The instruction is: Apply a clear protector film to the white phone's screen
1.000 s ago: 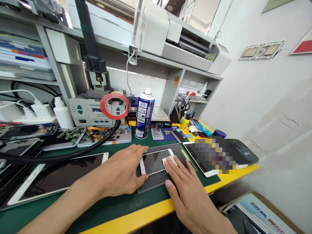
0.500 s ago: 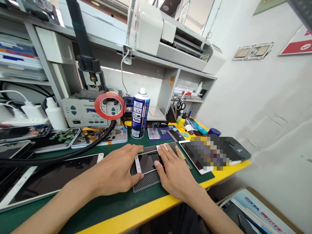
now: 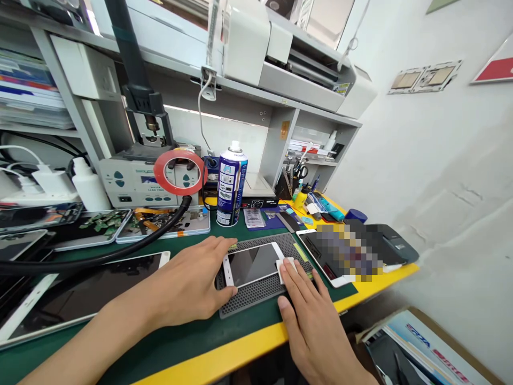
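Note:
A white-framed smartphone (image 3: pixel 254 263) with a dark screen lies face up on a grey perforated mat (image 3: pixel 250 303). My left hand (image 3: pixel 194 278) grips its left end, thumb at the near edge and fingers at the far edge. Under the fingertips of my right hand (image 3: pixel 310 313) is a small folded white wipe (image 3: pixel 281 277), pressed down at the phone's near right corner. The fingers of that hand lie close together over the wipe and cover part of it.
A blue spray can (image 3: pixel 231 187) stands behind the mat. A red tape roll (image 3: pixel 160 170) hangs before a grey rework station (image 3: pixel 116 184). Tablets (image 3: pixel 116 280) and opened phones lie left; another white device (image 3: pixel 320 259) lies right. A black hose (image 3: pixel 132 252) crosses the left side.
My right hand has slid with the wipe toward me and to the right, off the phone's screen, uncovering its right end. My left hand keeps its grip.

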A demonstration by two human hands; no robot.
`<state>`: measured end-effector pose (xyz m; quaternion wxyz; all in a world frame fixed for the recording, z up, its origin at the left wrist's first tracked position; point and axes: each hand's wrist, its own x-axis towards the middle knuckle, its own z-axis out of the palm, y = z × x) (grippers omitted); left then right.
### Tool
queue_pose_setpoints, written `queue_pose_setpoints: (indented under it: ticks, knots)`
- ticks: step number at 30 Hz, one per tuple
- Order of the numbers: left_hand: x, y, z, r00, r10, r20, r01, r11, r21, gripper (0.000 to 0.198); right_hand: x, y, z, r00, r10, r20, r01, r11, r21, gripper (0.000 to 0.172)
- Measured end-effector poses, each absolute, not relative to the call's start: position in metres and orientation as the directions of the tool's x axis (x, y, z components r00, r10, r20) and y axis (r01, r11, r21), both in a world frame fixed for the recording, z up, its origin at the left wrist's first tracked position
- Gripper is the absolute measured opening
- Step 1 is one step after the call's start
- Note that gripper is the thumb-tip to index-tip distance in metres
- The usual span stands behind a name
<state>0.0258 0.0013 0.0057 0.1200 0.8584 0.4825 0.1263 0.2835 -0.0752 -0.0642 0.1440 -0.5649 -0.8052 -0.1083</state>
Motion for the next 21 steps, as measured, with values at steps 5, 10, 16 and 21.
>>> queue_pose_setpoints:
  ticks: [5,10,16,21]
  knots:
    - [0.023,0.004,0.01,0.538,0.842,0.031,0.788,-0.516,0.336,0.077,0.283,-0.071,-0.053,-0.301,0.891,0.34,0.947,0.322,-0.005,0.05]
    - [0.021,0.005,0.013,0.544,0.839,0.001,0.785,-0.509,0.353,0.078,0.279,-0.06,-0.037,-0.299,0.903,0.309,0.947,0.319,-0.018,0.049]
    - [0.023,0.006,0.014,0.542,0.841,0.002,0.787,-0.508,0.351,0.078,0.271,-0.033,-0.027,-0.27,0.931,0.246,0.945,0.305,-0.117,0.051]
    - [0.024,0.005,0.009,0.519,0.854,0.045,0.794,-0.501,0.345,0.079,0.27,-0.024,-0.028,-0.266,0.933,0.243,0.936,0.31,-0.168,0.051]
